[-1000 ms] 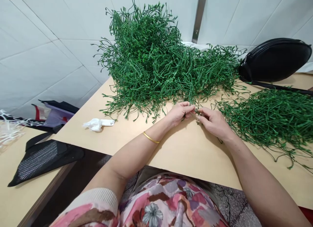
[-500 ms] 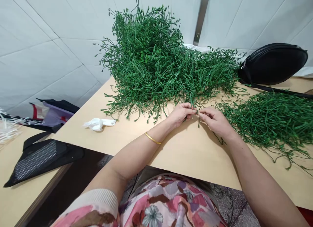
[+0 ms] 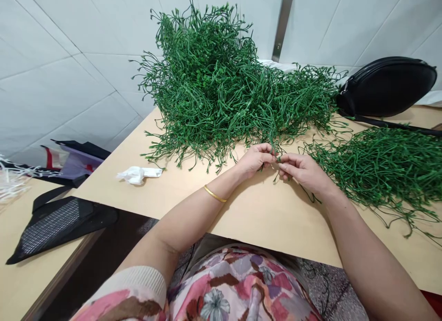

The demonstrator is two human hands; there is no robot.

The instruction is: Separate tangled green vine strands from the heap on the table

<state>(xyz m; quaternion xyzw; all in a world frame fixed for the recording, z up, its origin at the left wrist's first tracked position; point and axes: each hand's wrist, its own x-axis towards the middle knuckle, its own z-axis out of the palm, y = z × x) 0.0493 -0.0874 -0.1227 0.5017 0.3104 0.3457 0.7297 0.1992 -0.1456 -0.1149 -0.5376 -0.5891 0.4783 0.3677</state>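
My left hand (image 3: 257, 160) pinches a thin green plastic stem (image 3: 278, 159) between thumb and fingers at the front of the big pile. From the other side my right hand (image 3: 303, 171) is closed on the same stem piece, its fingertips almost touching those of the left. Thin dark green strands hang below both hands; their ends are partly hidden by the fingers. Behind the hands rises a large heap of green artificial stems (image 3: 214, 90) with small light green tips. A second, lower pile of green stems (image 3: 386, 169) lies to the right of my right hand.
A black bag (image 3: 390, 88) with a strap stands at the back right against the tiled wall (image 3: 103, 21). A crumpled white wrapper (image 3: 138, 174) lies on the table (image 3: 186, 196) at left. A black mesh bag (image 3: 58, 224) rests on another surface at far left.
My right fingers have shifted slightly on the stem and curled under it. The loose end below has swung a little left. My left hand stays nearly in place.
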